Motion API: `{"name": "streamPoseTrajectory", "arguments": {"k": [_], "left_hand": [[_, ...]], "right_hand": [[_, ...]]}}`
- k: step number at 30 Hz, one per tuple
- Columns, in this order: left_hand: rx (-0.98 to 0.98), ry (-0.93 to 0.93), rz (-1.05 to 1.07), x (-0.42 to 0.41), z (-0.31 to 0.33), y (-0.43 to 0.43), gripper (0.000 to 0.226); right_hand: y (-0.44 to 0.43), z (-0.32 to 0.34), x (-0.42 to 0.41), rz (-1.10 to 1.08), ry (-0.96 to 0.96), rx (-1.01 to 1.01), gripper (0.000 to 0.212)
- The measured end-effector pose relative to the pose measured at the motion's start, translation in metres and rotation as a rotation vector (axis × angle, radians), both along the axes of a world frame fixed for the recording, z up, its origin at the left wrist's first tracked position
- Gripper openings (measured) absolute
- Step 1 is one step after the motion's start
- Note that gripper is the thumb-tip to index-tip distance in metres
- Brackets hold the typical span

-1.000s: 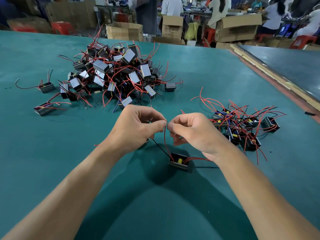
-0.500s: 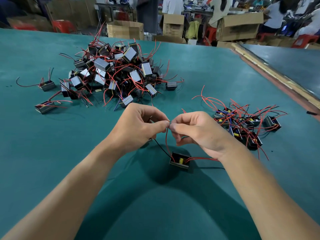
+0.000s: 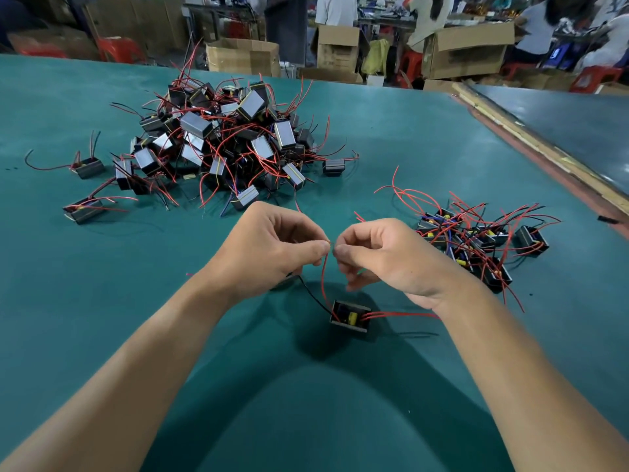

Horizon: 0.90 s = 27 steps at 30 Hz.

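A small black box module with a yellow part inside lies on the green table just below my hands. A thin red wire rises from it to my fingertips. My left hand pinches the wire's end between thumb and forefinger. My right hand pinches at the same spot from the other side, fingertips almost meeting. A black wire runs from the module under my left hand. More red wires leave the module to the right, under my right wrist.
A big heap of similar modules with red wires lies at the back left, with strays beside it. A smaller group of modules sits to the right. Cardboard boxes and people stand beyond the table's far edge.
My two hands have stayed close together at the red wire's end, with small finger shifts. The module on the table has not moved.
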State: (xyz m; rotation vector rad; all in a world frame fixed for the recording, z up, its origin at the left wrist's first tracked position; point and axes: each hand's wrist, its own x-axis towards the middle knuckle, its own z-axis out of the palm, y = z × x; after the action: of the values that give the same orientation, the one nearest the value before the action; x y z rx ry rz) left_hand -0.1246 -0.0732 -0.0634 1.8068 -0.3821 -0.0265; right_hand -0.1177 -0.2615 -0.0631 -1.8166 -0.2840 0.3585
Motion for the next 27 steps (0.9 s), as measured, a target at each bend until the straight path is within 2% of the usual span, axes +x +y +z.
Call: {"name": "streamPoseTrajectory", "arguments": {"k": [6,11,17,21,24,27], "left_hand": [[0.175,-0.174,0.131,0.001,-0.007,-0.001,0.016],[0.279,-0.321,0.127,-0.004,-0.006,-0.005,0.018],[0.314,-0.366,0.144,-0.005,-0.006,-0.005,0.015],[0.350,-0.358,0.149,-0.002,-0.008,-0.004,0.014],[0.384,-0.288,0.147,-0.001,-0.010,-0.004,0.014],[0.336,-0.184,0.151,0.000,-0.011,-0.004,0.015]], "right_hand": [[0.003,0.004,0.000,-0.106,0.226,0.088,0.032],[0.004,0.002,0.000,-0.073,0.270,0.142,0.029],[0.002,-0.001,0.001,-0.069,0.276,0.192,0.023],[0.002,-0.005,0.003,-0.108,0.167,0.169,0.019],[0.004,-0.009,0.004,-0.137,-0.065,0.027,0.017],[0.003,-0.010,0.005,-0.108,-0.224,-0.074,0.017]]}}
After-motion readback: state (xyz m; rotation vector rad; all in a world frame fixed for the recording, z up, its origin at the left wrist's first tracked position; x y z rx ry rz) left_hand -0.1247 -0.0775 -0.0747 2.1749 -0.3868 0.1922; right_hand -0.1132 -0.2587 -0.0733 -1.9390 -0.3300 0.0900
